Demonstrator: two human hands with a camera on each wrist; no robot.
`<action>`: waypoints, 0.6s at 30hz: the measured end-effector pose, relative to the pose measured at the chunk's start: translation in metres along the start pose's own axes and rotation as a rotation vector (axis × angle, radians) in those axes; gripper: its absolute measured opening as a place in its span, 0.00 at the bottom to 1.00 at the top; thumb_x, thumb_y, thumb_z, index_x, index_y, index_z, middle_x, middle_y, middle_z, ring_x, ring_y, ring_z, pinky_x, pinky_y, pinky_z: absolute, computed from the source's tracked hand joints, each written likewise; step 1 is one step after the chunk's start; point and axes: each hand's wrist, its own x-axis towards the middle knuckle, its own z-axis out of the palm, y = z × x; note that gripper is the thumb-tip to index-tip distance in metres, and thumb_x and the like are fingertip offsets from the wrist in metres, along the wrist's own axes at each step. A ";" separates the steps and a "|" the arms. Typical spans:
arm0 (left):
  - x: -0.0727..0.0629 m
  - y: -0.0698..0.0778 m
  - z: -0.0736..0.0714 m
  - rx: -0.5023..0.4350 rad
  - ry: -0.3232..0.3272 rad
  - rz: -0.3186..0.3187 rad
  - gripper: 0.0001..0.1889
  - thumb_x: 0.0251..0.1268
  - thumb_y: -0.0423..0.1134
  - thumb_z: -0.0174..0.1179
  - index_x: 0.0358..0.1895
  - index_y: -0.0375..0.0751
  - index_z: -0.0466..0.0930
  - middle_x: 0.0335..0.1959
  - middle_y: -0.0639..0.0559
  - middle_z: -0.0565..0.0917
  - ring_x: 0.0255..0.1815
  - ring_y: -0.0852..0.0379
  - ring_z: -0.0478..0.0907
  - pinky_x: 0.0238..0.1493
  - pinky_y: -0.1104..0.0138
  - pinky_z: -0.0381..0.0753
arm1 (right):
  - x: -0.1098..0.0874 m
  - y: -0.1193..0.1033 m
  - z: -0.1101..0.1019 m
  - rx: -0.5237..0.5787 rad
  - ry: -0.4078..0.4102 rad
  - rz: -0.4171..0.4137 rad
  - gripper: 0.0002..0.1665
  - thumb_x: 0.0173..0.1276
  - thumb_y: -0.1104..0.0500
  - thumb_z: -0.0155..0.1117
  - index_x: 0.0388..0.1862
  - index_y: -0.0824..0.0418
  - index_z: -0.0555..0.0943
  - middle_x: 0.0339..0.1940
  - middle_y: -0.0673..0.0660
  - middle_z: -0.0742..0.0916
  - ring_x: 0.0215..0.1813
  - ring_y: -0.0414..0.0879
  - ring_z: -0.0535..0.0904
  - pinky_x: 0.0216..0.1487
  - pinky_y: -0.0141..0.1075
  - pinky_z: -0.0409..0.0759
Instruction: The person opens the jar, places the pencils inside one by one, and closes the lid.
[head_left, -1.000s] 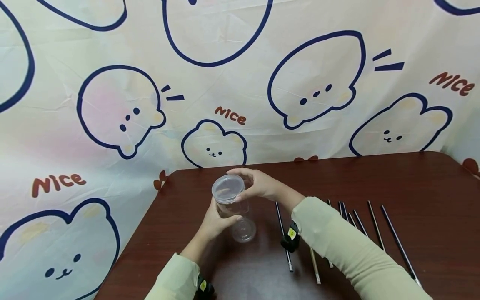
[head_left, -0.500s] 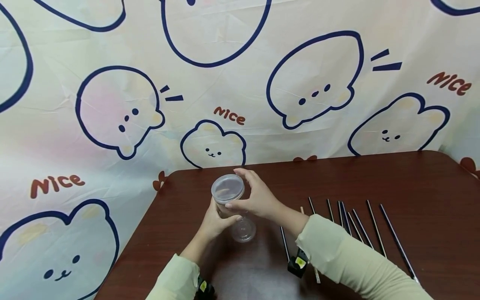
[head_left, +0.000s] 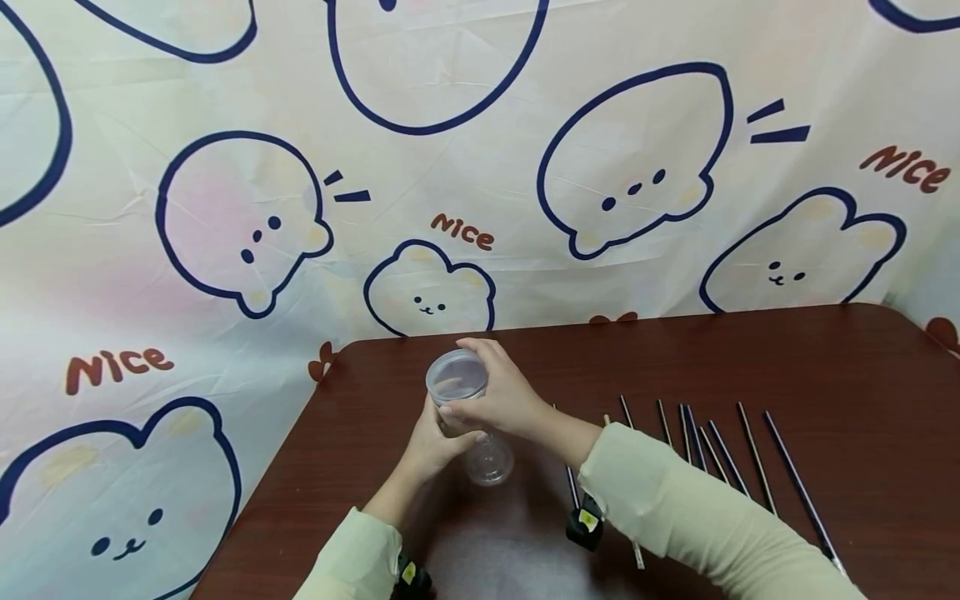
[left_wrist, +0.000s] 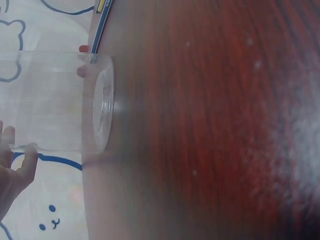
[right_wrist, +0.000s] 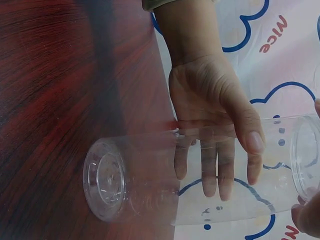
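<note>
A tall clear plastic jar [right_wrist: 150,200] stands near upright between the hands in the head view, its round base [head_left: 489,462] close over the table. My left hand [head_left: 433,446] grips the jar's body; in the right wrist view its thumb and fingers wrap the see-through wall. My right hand [head_left: 506,400] curls around the top, thumb in front and fingers behind, at the rim of the translucent lid [head_left: 456,375]. Only fingertips of the right hand show at the lid in the right wrist view. The left wrist view shows the jar's lower part beside part of a hand [left_wrist: 17,177].
Several slim sticks, like paintbrushes [head_left: 802,487], lie in a loose row on the brown table [head_left: 862,392], some partly under the right forearm [head_left: 675,492]. A printed cartoon cloth [head_left: 630,42] hangs behind the table.
My right hand has turned around the jar's top, its thumb moving left across the front below the lid. The left hand and jar stay nearly in place.
</note>
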 end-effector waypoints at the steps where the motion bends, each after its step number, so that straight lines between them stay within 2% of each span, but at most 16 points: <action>1: 0.001 -0.004 -0.001 -0.007 -0.008 0.006 0.44 0.42 0.26 0.64 0.62 0.40 0.45 0.54 0.42 0.64 0.50 0.51 0.67 0.47 0.65 0.68 | 0.001 0.000 0.001 0.004 -0.001 0.003 0.45 0.41 0.56 0.73 0.59 0.57 0.62 0.55 0.55 0.67 0.47 0.47 0.67 0.42 0.39 0.70; 3: 0.002 -0.010 -0.002 -0.019 -0.022 0.012 0.44 0.43 0.27 0.64 0.62 0.42 0.45 0.54 0.43 0.64 0.48 0.53 0.68 0.45 0.66 0.69 | 0.002 0.000 0.002 0.003 -0.001 0.006 0.46 0.41 0.56 0.73 0.59 0.57 0.62 0.55 0.54 0.67 0.48 0.47 0.67 0.42 0.39 0.70; 5: 0.002 -0.008 -0.002 -0.031 -0.034 0.005 0.43 0.43 0.26 0.63 0.62 0.41 0.44 0.54 0.42 0.64 0.48 0.53 0.69 0.45 0.66 0.70 | 0.003 0.001 0.001 0.001 -0.001 0.010 0.46 0.40 0.56 0.73 0.60 0.57 0.62 0.55 0.54 0.67 0.48 0.47 0.67 0.43 0.39 0.70; 12: -0.002 0.012 0.001 -0.001 -0.034 0.005 0.42 0.42 0.26 0.63 0.60 0.35 0.45 0.54 0.40 0.63 0.49 0.50 0.68 0.45 0.67 0.69 | 0.005 0.001 -0.003 -0.024 0.001 0.044 0.48 0.38 0.53 0.74 0.60 0.57 0.62 0.56 0.55 0.67 0.49 0.46 0.66 0.43 0.39 0.70; 18: -0.004 0.016 0.002 0.013 -0.015 -0.022 0.43 0.42 0.25 0.63 0.61 0.35 0.44 0.56 0.40 0.61 0.50 0.49 0.66 0.46 0.67 0.68 | 0.003 -0.001 -0.007 -0.050 0.016 0.071 0.45 0.36 0.50 0.75 0.55 0.59 0.66 0.48 0.54 0.70 0.44 0.45 0.67 0.40 0.37 0.70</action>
